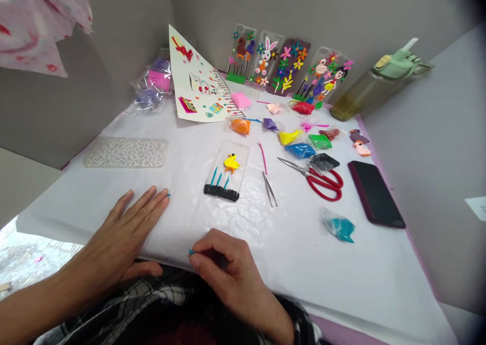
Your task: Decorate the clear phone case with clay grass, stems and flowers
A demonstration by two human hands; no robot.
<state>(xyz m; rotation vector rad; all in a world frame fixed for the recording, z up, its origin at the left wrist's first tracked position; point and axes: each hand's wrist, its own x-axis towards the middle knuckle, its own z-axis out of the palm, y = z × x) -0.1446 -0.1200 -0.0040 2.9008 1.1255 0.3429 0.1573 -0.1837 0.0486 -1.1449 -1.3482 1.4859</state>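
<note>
a: how was the room arranged?

b: a corner was formed by grey walls (129, 36), and the table (379, 279) between them was covered in white sheeting.

a: and what was set out on it?

b: at the back, a drawing sheet (190, 89) was propped beside four upright decorated cases (291, 66). to the right, a lidded bottle (355, 89) was placed, with a dark phone (375, 194) and red-handled scissors (322, 183) nearer. in the middle, the clear case (237, 183) was laid flat, marked with a yellow duck (231, 163), teal stems and a black fringe. tweezers (269, 188) were left just to its right.

a: how were the hands held?

b: the left hand (131, 226) was laid palm down, its fingers slightly spread, and a tiny teal bit (169, 195) was seen at one fingertip. by the right hand (231, 269), at the near edge, a small teal piece (191, 252) was pinched between thumb and forefinger.
</note>
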